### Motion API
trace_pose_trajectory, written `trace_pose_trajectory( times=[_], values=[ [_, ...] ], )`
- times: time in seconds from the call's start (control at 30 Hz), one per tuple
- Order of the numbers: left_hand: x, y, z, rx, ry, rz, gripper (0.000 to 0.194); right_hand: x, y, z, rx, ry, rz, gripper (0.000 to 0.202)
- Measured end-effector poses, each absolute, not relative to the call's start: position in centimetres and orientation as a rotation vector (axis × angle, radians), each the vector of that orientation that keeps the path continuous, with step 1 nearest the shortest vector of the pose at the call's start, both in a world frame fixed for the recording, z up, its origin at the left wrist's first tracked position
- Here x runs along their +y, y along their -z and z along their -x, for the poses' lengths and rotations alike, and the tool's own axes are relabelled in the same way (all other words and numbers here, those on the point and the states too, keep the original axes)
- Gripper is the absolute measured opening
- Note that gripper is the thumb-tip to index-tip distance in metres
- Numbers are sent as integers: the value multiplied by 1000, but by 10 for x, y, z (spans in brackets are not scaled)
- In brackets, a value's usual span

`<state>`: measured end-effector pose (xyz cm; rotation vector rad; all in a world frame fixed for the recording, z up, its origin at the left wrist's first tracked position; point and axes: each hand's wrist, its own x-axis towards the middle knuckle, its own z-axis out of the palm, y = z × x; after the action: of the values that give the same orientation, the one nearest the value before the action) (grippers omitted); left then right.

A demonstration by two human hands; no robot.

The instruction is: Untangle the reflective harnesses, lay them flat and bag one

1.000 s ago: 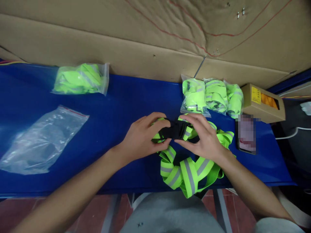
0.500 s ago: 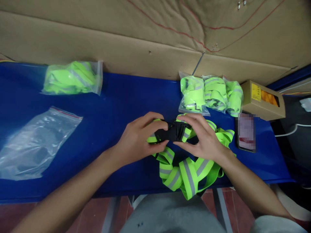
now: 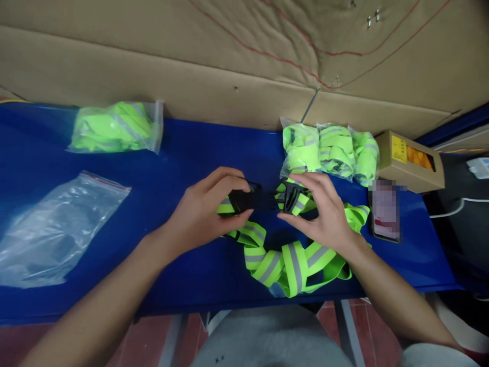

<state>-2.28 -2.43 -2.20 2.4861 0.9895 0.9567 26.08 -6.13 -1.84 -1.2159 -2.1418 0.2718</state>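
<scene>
Head view: two hands pinch the separated halves of a buckle

The left hand (image 3: 208, 206) is closed, thumb below and fingers above, on a black plastic buckle socket (image 3: 240, 201). The right hand (image 3: 326, 211) grips a black plastic pronged buckle half (image 3: 292, 198) between thumb and fingers, its prongs pointing at the socket across a gap.

Both halves are threaded on a fluorescent yellow-green fabric strap (image 3: 296, 267) with a grey stripe, which lies in loose, overlapping loops on the blue surface (image 3: 214, 153), below and between the hands and under the right one.

Both forearms angle inward from the lower corners, bringing the hands level and facing each other. A phone with a blurred screen (image 3: 384, 214) lies just beside the strap, beyond the right hand.
</scene>
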Motion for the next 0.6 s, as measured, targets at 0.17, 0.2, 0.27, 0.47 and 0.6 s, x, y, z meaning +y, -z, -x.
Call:
trace_pose_trajectory(
  times=[0.17,0.2,0.27,0.47,0.6],
  values=[
    [-23,21,24,1001,-937,-2460,42,-61,21,-262,-2150,-243,1188,68],
    [-23,21,25,1002,-931,-2460,45,-60,21,-263,-2152,-232,1183,68],
    [-24,21,26,1003,-922,-2458,50,-60,22,-263,-2157,-217,1174,69],
    [-24,23,27,1014,-910,-2465,58,-59,22,-264,-2166,-217,1167,70],
    [-24,25,27,978,-908,-2491,60,-59,22,-263,-2171,-223,1161,70]
  ],
)
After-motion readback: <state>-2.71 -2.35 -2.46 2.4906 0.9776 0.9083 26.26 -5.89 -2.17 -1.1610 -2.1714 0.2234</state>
